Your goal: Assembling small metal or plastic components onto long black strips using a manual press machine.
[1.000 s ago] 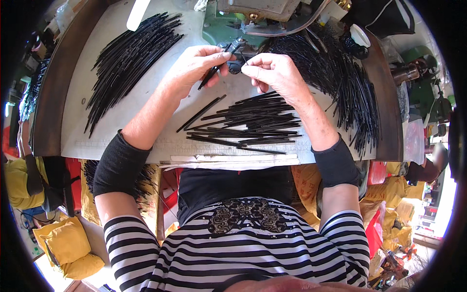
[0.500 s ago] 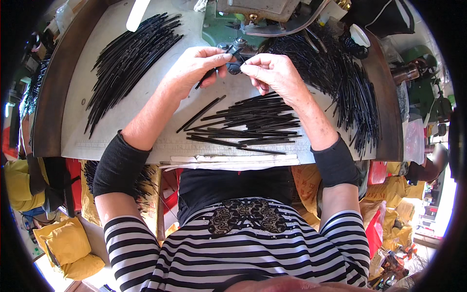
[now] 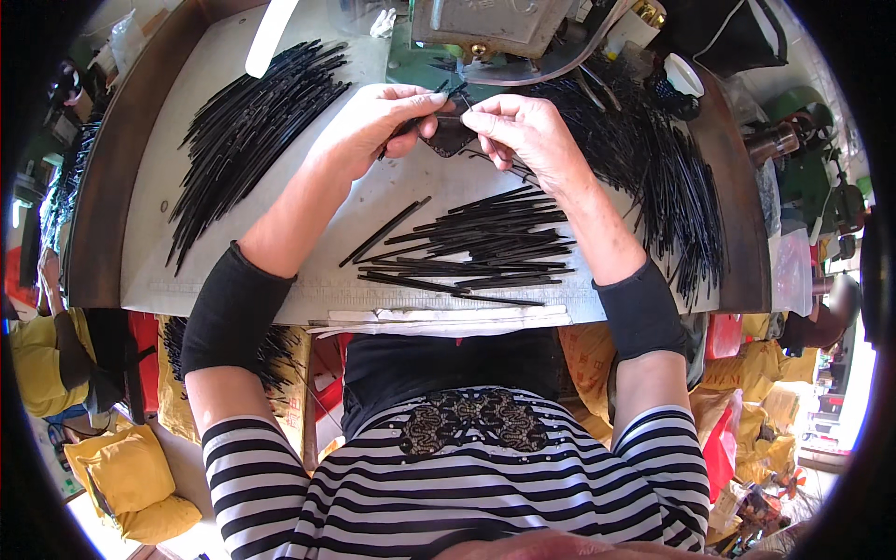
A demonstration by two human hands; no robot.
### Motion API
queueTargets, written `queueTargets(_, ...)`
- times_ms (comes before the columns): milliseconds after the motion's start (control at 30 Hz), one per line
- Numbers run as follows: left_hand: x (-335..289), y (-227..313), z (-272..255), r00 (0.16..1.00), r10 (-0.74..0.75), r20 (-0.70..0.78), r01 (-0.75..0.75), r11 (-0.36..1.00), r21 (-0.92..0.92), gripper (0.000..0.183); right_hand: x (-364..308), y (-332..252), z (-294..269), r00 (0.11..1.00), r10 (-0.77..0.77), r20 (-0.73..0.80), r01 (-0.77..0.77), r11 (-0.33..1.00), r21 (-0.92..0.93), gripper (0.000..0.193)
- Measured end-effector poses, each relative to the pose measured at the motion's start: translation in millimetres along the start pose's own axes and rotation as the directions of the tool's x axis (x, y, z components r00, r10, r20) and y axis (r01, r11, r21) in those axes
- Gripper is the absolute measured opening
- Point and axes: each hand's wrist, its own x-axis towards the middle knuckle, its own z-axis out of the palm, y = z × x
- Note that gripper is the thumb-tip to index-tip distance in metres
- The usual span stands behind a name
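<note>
At the front of the machine (image 3: 490, 28), my two hands are raised close together. My left hand (image 3: 390, 119) is closed around thin black rods, pinching their ends between thumb and forefinger. With its thumb and forefinger, my right hand (image 3: 525, 133) grips the end of a thin dark piece; its full shape is too small to make out. A dark part of the machine (image 3: 450, 138) shows between and below the hands. Nearer me on the table lies a loose pile of black rods (image 3: 490, 233). One or two rods (image 3: 385, 231) lie apart at its left.
A large bundle of black rods (image 3: 257, 140) lies at the left; another heap (image 3: 677, 187) spreads along the right. White folded strips (image 3: 448, 320) lie along the near table edge. A raised wooden border (image 3: 103, 187) bounds the table. A white bowl (image 3: 684, 75) stands at the far right.
My hands stay close together with the same grips, shifting only slightly. The view has tilted a little, and the machine's front part now shows less between the hands.
</note>
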Motion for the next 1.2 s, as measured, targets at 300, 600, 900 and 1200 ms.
queueTargets(300, 5.6, 0.0, -2.2, 0.999, 0.044, -0.014, -0.044, 0.999, -0.005, 0.026, 4.1, -2.8, -1.1, 1.0, -0.003, -0.023, 0.001, 0.997, -0.078, 0.02)
queueTargets(600, 6.2, -0.5, -5.8, 0.999, 0.041, -0.004, -0.041, 0.999, 0.013, 0.027, 5.6, -4.1, -0.6, 1.0, 0.017, -0.021, -0.018, 0.998, -0.061, 0.02)
queueTargets(900, 6.1, 1.8, -3.5, 0.999, 0.021, 0.025, -0.021, 1.0, 0.012, 0.027, 2.2, -4.6, -0.1, 0.999, 0.035, -0.013, -0.036, 0.995, -0.097, 0.02)
queueTargets(1200, 6.7, 2.3, -9.4, 1.0, 0.014, -0.015, -0.014, 1.0, 0.005, 0.026, 8.6, -3.6, 3.7, 0.999, 0.036, -0.002, -0.036, 0.997, -0.064, 0.019)
